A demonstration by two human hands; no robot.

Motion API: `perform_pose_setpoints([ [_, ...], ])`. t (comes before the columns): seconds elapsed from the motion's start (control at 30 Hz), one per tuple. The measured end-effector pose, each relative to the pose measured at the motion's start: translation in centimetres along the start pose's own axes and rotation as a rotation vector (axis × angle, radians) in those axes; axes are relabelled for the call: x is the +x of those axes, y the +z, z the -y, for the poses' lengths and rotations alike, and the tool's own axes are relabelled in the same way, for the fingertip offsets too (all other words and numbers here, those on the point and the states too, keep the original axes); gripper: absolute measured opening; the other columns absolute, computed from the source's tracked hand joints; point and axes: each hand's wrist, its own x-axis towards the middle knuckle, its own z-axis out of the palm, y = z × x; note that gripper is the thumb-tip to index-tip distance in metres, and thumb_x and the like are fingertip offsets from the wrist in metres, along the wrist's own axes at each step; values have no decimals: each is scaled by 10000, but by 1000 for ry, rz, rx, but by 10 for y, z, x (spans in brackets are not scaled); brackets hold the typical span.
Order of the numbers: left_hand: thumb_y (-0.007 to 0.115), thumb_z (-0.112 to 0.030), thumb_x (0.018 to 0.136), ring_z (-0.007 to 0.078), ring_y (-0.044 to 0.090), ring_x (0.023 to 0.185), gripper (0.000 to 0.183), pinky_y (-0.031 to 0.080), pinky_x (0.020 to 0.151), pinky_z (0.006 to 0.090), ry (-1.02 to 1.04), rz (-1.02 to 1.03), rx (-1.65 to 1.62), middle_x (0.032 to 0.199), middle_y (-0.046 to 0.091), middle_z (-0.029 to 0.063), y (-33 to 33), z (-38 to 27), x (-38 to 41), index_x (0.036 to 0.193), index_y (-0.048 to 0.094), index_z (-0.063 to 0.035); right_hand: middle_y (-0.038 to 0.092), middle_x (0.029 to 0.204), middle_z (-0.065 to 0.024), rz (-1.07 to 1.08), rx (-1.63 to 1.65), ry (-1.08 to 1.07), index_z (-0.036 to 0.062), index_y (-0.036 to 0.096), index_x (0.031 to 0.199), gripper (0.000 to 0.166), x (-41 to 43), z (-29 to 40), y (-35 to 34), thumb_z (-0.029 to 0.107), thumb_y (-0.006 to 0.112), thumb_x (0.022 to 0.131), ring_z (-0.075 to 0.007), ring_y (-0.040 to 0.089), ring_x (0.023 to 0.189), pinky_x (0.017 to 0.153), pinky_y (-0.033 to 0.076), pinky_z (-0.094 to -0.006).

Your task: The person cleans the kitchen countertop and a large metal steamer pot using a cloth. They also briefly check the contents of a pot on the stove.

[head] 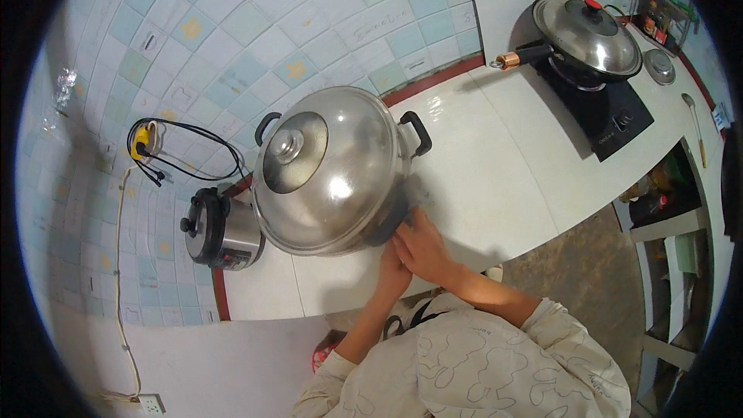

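Note:
A large metal steamer pot with a domed lid [342,168] stands on the white tiled counter [464,168]. Its lid has a round knob, and black handles stick out at both sides. At the pot's lower right front, my left hand [396,270] and my right hand [425,247] are close together, touching or overlapping. My fingers are beside the dark lower side of the pot. Whether they hold something small there cannot be made out. A pressure cooker [226,232] with a black-rimmed lid stands just left of the pot.
At the right, a lidded wok [586,40] sits on a black cooktop [615,122], its handle pointing left. Beyond are a small metal lid [659,67] and a long-handled spoon [695,122]. Black cables [197,174] hang from a yellow socket [141,142] on the tiled wall. Open shelves [667,232] are at the lower right.

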Motion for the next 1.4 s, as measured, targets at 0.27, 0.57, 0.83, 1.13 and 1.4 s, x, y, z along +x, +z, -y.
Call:
perform_pose_setpoints([
  [0.27,545,-32,798,280,469,1141,497,358,950,349,33,-2,-11,1214,482,168,13,-3,15,1253,347,1,409,1108,-229,-43,344,213,-4,411,1217,469,3,-27,7,67,532,770,-387,477,926,775,430,-432],
  [0.57,551,-18,759,351,402,1189,536,327,974,402,75,-16,-22,1254,442,204,38,-12,53,1262,368,8,394,1189,-239,-94,184,117,6,373,1282,570,55,-62,-4,35,532,735,-418,415,1065,891,377,-446],
  [0.83,541,1,740,380,405,1170,522,342,954,408,70,-6,24,1271,412,211,43,-5,23,1237,381,13,393,1173,-260,92,140,176,44,352,1306,597,22,-38,-8,94,561,749,-438,433,1036,873,390,-471],
  [1.13,573,-33,758,386,405,1159,532,328,962,429,46,-59,23,1270,399,219,51,-5,58,1249,374,6,412,1176,-232,48,37,237,67,352,1307,629,69,-61,-18,110,577,722,-421,473,1019,808,452,-460],
  [1.4,589,-67,761,366,432,1129,527,374,903,428,90,-35,404,1230,444,202,50,10,19,1251,398,-32,424,1120,-227,122,10,140,94,384,1286,585,11,-36,-5,141,584,739,-415,498,966,785,449,-483],
])
